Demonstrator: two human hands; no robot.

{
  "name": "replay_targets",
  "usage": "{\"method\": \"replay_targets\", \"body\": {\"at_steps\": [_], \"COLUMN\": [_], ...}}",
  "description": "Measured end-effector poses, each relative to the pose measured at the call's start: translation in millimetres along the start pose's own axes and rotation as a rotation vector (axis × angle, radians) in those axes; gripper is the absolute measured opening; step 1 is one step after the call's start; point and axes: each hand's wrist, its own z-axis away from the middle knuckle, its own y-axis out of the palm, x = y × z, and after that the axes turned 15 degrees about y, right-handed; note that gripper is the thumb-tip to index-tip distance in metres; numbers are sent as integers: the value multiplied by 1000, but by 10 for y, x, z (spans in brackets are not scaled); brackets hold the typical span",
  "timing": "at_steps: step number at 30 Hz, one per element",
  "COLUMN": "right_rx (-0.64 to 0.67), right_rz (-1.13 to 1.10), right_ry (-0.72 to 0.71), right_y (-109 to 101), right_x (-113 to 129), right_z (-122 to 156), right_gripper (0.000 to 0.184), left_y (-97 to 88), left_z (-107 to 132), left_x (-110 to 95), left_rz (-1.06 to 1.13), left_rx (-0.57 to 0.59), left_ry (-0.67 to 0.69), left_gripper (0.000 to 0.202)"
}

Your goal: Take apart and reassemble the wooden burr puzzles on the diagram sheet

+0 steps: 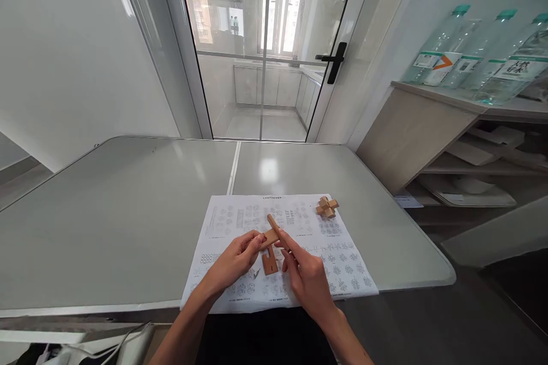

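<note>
My left hand (pixel 236 259) pinches a small wooden puzzle piece (pixel 270 236) at its left end. My right hand (pixel 305 277) grips a long wooden bar (pixel 277 228) that crosses that piece at an angle. Both hands hover over a printed instruction sheet (pixel 342 256) on the grey table (pixel 120 217). Another notched wooden piece (pixel 269 263) lies flat on the sheet just below my fingers. An assembled wooden cross-shaped puzzle (pixel 327 206) rests at the sheet's far right corner, apart from both hands.
A wooden shelf unit (pixel 411 131) stands to the right with three water bottles (pixel 475 51) on top. A glass door (pixel 265 45) with a black handle (pixel 335 60) is beyond the table. Cables (pixel 107 345) hang below the table's near left edge.
</note>
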Motion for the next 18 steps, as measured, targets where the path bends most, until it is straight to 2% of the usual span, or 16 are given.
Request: {"method": "replay_targets", "body": {"at_steps": [3, 8, 14, 18], "right_rx": [11, -26, -28, -28], "right_rz": [-21, -51, -46, -43], "right_ry": [15, 7, -9, -4], "right_y": [-2, 1, -5, -9], "right_x": [10, 20, 22, 11], "right_z": [-4, -11, -21, -21], "right_gripper": [49, 48, 48, 48], "left_y": [26, 120, 55, 66], "left_z": [-11, -27, -37, -43], "left_x": [21, 81, 83, 85], "left_rz": [20, 92, 100, 111], "left_rx": [-13, -106, -28, -53], "left_ry": [3, 23, -3, -10], "left_gripper": [48, 50, 49, 50]}}
